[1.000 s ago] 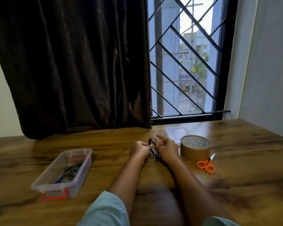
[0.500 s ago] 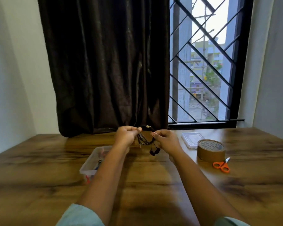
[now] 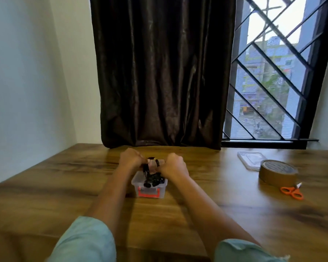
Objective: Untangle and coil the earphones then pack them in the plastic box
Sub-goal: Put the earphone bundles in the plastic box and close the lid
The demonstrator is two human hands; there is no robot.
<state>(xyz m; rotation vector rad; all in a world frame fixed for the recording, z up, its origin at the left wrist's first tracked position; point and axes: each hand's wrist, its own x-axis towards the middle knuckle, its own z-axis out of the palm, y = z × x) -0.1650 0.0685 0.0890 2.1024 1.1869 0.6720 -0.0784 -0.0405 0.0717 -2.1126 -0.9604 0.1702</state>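
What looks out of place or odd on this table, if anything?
Nothing is spilled or broken. The one loose end: the plastic box is open, and a clear lid lies apart, far right by the tape roll.

The clear plastic box [image 3: 150, 191] sat just below the grip on the black earphones [image 3: 151, 166]. A brown tape roll [image 3: 277, 173], orange scissors [image 3: 291, 191] and clear lid [image 3: 249, 159] lay well right.

2 hands: left hand [image 3: 130, 160], right hand [image 3: 173, 164]. 1 clear plastic box with orange latch [image 3: 135, 181] under them. Right of right hand: 1 clear flat plastic lid [image 3: 249, 159], 1 brown tape roll [image 3: 276, 173], 1 orange-handled scissors [image 3: 292, 191]. Black earphone cords [image 3: 154, 179] between hands: tangled, can't count.
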